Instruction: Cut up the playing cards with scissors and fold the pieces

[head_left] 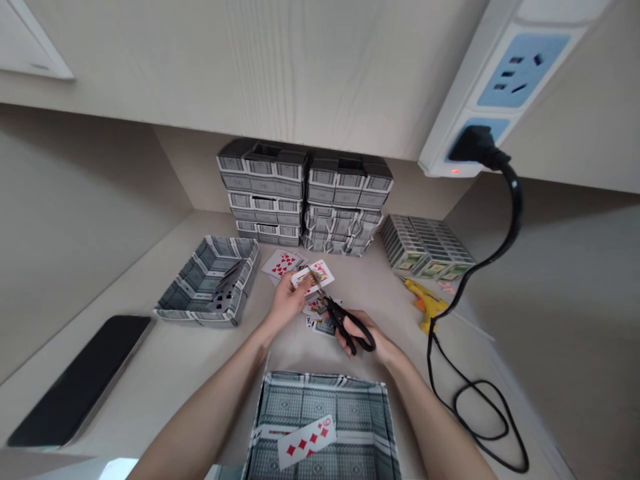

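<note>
My left hand (pixel 289 298) pinches a playing card (pixel 323 272) by its left end; it is a red face card. In my right hand (pixel 367 333) is a pair of black-handled scissors (pixel 345 323), fingers through the loops. Their blades reach up to the card and lie across it; whether they cut into it I cannot tell. Under and around my hands lie several loose cards, among them a red ten-like heart card (pixel 281 264) and a face card (pixel 315 307). Closest to me is a box made of cards (pixel 285 400), with a diamond card (pixel 306 443) inside.
Another card box (pixel 200 267) holding loose cards stands left. Stacked card boxes (pixel 265 180) line the back, beside packed card decks (pixel 425 247). At right are a yellow glue gun (pixel 425 300) and a black cable (pixel 515 213) from a power strip (pixel 520 73). A dark phone-like slab (pixel 83 380) lies left.
</note>
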The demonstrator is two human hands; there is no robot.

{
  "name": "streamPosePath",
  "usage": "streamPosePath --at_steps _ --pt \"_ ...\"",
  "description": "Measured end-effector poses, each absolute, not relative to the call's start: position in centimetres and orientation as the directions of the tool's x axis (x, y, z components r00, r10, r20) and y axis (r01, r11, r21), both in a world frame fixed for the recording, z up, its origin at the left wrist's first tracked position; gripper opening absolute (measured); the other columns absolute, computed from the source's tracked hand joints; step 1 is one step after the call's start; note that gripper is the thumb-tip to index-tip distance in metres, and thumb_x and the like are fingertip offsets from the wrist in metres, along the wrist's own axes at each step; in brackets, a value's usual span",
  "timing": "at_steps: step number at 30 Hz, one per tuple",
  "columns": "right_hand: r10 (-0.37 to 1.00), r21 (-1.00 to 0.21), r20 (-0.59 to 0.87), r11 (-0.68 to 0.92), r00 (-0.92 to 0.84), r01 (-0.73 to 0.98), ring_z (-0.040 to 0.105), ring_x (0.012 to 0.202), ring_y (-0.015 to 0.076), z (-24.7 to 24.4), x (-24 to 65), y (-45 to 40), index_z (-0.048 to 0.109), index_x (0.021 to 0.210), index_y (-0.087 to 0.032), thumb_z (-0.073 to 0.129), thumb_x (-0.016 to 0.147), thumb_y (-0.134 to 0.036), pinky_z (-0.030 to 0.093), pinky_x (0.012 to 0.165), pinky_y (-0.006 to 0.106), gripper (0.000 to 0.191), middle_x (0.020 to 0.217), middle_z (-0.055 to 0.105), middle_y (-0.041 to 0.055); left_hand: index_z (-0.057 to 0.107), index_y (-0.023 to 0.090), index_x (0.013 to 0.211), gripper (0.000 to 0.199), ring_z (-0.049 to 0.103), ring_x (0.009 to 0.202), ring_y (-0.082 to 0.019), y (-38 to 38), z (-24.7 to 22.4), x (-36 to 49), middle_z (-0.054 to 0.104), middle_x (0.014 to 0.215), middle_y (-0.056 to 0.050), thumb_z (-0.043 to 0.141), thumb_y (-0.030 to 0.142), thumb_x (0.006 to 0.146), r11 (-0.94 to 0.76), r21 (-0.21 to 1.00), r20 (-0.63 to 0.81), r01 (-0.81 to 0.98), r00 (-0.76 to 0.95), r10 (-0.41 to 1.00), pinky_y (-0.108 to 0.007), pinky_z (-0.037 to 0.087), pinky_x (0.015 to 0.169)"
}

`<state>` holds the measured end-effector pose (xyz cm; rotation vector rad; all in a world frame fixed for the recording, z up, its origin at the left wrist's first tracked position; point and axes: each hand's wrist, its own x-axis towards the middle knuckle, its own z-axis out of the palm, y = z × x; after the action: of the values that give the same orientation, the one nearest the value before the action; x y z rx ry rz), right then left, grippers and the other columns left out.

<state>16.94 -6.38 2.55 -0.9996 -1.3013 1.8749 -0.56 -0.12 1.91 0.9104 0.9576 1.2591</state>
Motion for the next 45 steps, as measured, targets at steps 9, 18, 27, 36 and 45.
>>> streamPosePath --at_steps 9,18,27,36,45 --pt "0.832 -0.948 -0.224 -0.306 -0.507 -0.084 0.045 0.040 0.0078 2.57 16.93 -6.47 0.051 0.108 -0.010 0.055 0.072 -0.055 0.037 0.036 0.019 0.058 0.057 0.050 -0.0017 0.043 0.017 0.080 0.039 0.029 0.027 -0.001 0.01 1.65 -0.59 0.038 0.040 0.013 0.069 0.040 0.061 0.062 0.944 -0.043 -0.323 0.068 0.997 -0.015 0.018 0.031" --pt "0.846 -0.949 -0.230 -0.305 -0.481 -0.082 0.043 0.039 0.0073 2.82 16.68 -6.53 0.051 0.107 -0.010 0.058 0.069 -0.056 0.037 0.036 0.019 0.061 0.055 0.049 -0.0030 0.041 0.017 0.077 0.037 0.030 0.026 -0.001 0.03 1.72 -0.61 0.037 0.041 0.013 0.068 0.040 0.063 0.098 0.939 -0.070 -0.329 0.096 0.993 -0.014 0.018 0.030" --pt "0.853 -0.953 -0.207 -0.287 -0.480 -0.099 0.041 0.036 0.0064 3.05 16.46 -6.55 0.052 0.106 -0.008 0.060 0.068 -0.055 0.035 0.033 0.018 0.060 0.053 0.047 -0.0040 0.037 0.019 0.072 0.038 0.028 0.024 -0.002 0.17 1.59 -0.91 0.034 0.036 0.014 0.067 0.042 0.064 0.092 0.945 -0.051 -0.313 0.135 0.989 -0.014 0.018 0.028" --pt "0.850 -0.953 -0.219 -0.293 -0.479 -0.084 0.041 0.035 0.0061 3.06 16.56 -6.47 0.053 0.104 -0.009 0.062 0.066 -0.054 0.033 0.032 0.017 0.059 0.052 0.047 -0.0047 0.038 0.019 0.072 0.038 0.028 0.026 -0.002 0.06 1.85 -0.99 0.035 0.036 0.014 0.067 0.042 0.063 0.106 0.946 -0.068 -0.307 0.133 0.989 -0.014 0.019 0.030" --pt "0.850 -0.946 -0.242 -0.313 -0.468 -0.080 0.041 0.035 0.0058 3.14 16.42 -6.50 0.053 0.103 -0.010 0.063 0.066 -0.051 0.033 0.032 0.017 0.056 0.050 0.047 -0.0052 0.039 0.018 0.072 0.038 0.027 0.026 -0.001 -0.06 2.00 -1.01 0.033 0.037 0.013 0.068 0.041 0.063 0.145 0.937 -0.106 -0.318 0.139 0.985 -0.014 0.017 0.031"
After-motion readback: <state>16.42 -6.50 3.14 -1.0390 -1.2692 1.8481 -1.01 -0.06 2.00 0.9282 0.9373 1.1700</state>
